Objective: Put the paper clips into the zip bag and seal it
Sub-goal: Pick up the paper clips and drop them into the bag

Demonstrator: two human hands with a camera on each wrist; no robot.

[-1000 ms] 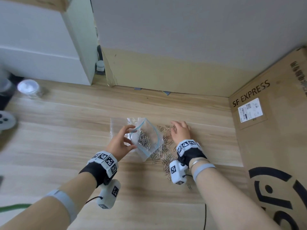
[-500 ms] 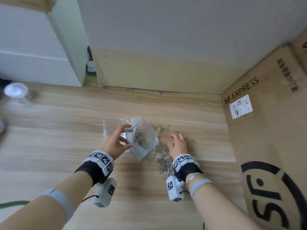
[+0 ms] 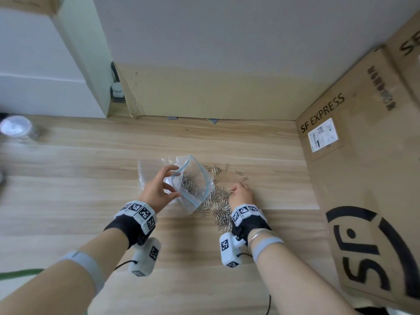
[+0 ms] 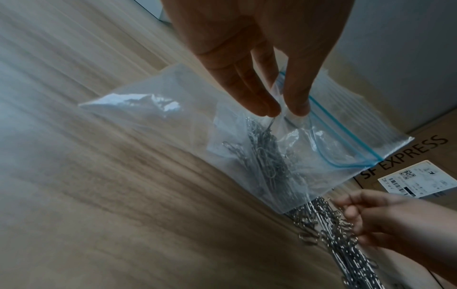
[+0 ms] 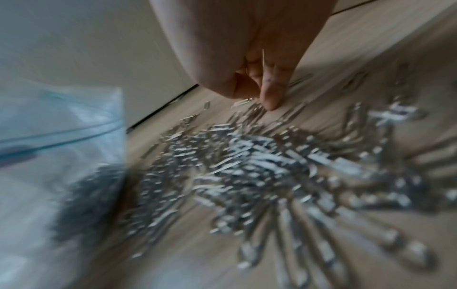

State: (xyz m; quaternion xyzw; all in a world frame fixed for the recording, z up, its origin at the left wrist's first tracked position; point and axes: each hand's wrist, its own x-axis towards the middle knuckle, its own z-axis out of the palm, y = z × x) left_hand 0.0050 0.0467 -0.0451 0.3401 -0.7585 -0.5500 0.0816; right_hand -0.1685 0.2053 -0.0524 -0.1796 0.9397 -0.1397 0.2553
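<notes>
My left hand [image 3: 159, 189] pinches the rim of a clear zip bag [image 3: 200, 176] with a blue zip line and holds its mouth open above the wooden floor. In the left wrist view the thumb and fingers [image 4: 296, 105] squeeze the plastic of the zip bag [image 4: 173, 117] just below the zip. A clump of silver paper clips [image 3: 188, 186] lies inside. Loose paper clips [image 3: 221, 210] form a pile to the right of the bag. My right hand [image 3: 242, 194] rests on that pile, its fingers [image 5: 270, 97] curled round some clips [image 5: 272, 166].
A large SF EXPRESS cardboard box [image 3: 363, 178] stands close on the right. The wall and a cardboard sheet [image 3: 204, 94] close off the back. Another clear plastic bag [image 3: 145, 171] lies flat behind the zip bag. A lidded jar [image 3: 16, 128] stands far left.
My right hand has drawn back from the far side of the pile toward me, its fingers curling over clips. The left hand still holds the bag open.
</notes>
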